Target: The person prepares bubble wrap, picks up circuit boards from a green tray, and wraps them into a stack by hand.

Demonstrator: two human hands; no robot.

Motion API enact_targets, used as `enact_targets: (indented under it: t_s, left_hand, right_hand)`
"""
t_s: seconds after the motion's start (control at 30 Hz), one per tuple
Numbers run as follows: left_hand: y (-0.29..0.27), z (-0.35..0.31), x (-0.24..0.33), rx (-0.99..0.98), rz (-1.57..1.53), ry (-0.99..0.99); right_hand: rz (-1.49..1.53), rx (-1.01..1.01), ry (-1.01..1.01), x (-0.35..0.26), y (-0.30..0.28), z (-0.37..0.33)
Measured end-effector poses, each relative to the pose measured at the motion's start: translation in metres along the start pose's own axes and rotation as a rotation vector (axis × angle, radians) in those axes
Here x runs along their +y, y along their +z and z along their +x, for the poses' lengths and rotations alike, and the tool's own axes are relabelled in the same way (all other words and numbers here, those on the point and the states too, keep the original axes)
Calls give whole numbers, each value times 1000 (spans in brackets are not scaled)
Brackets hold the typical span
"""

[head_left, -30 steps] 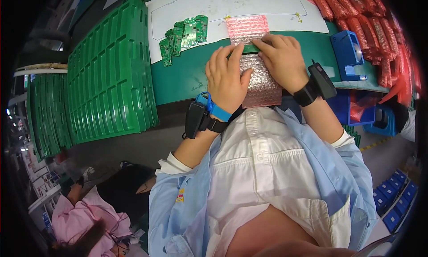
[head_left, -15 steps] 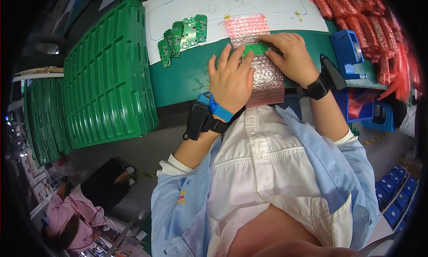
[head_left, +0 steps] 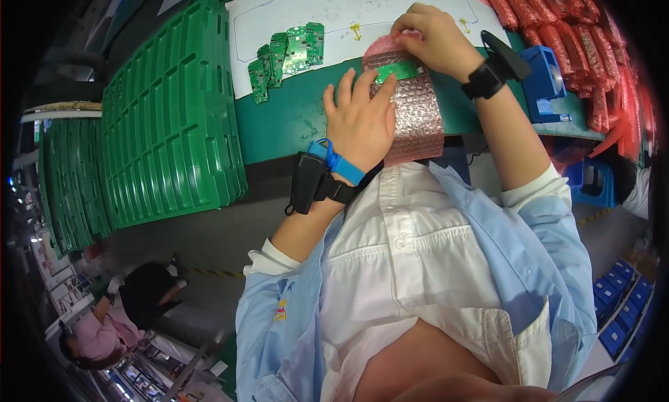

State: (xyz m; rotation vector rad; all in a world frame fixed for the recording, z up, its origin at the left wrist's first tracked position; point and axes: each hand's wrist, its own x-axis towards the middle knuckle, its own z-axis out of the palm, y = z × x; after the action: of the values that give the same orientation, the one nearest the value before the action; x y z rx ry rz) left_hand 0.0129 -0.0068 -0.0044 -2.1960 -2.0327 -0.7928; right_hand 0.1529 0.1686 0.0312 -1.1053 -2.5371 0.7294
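A strip of pink bubble wrap (head_left: 418,116) lies on the green tabletop in front of me, its near end hanging over the edge. On it rests a small green circuit board (head_left: 399,71), set crosswise. My left hand (head_left: 357,127) lies palm down with fingers spread, its fingertips at the board's left end and on the wrap. Thumb and fingers of my right hand (head_left: 440,41) pinch the far end of the wrap, which curls up beyond the board. To the left, several green circuit boards (head_left: 296,50) lie overlapping in a row.
A white sheet (head_left: 334,5) covers the table's far part. Stacked green trays (head_left: 171,116) stand on the left. A blue tape dispenser (head_left: 547,78) sits on the right, beside a pile of red bubble-wrapped packages (head_left: 575,29). Another person (head_left: 104,336) is in the lower left background.
My right hand has moved from the board's right end to the wrap's far end and lifted it, so that it now curls toward me. The left hand has hardly moved.
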Motion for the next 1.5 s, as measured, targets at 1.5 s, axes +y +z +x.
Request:
enact_targets:
  t_s: [1.5]
  left_hand:
    - [10,-1,27,-17,-54,121]
  right_hand:
    - [41,70,-312,-54,57,61]
